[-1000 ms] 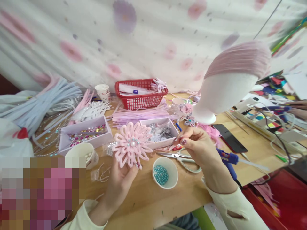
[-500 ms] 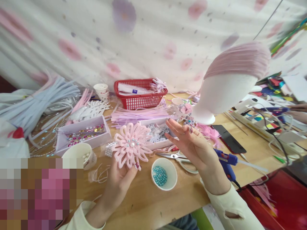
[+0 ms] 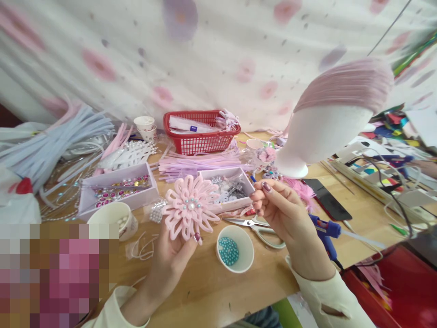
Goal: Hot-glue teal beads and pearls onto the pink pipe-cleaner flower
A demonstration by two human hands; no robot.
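Flower (image 3: 191, 207) sits atop the left hand (image 3: 177, 253), pinched between thumb and fingers.

I can't make out any words or numbers from here. Around the middle of the view, the blue label (image 3: 193, 129) on the white packet (image 3: 179, 124) at 11 o'clock has pale marks too small to read. So is the print on the stacked paper cups (image 3: 148, 133) at 10 and the white cup (image 3: 132, 226) at 8.
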